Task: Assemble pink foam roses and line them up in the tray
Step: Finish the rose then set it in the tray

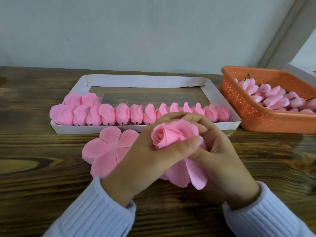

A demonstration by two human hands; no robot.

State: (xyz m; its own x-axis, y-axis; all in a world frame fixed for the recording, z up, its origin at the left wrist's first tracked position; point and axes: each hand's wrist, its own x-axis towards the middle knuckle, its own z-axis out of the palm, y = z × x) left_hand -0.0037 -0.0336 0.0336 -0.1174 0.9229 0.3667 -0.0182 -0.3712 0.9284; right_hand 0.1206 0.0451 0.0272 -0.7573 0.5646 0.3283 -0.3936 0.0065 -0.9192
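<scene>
A pink foam rose (pixel 169 135) sits between my two hands above the wooden table. My left hand (pixel 145 156) curls around its left side, thumb pressed on the front petals. My right hand (pixel 220 151) grips it from the right, fingers wrapped over the top. Loose outer petals (pixel 189 173) hang below the bud. A flat five-lobed pink petal sheet (pixel 109 147) lies on the table, left of my hands. Behind them, a white cardboard tray (pixel 215 94) holds a row of several finished roses (pixel 123 114) along its near side.
An orange perforated plastic basket (pixel 259 117) stands at the right, filled with several pink rose buds (pixel 273 98) on dark stems. A white box corner (pixel 301 72) shows behind it. The table (pixel 34 168) backs onto a pale wall.
</scene>
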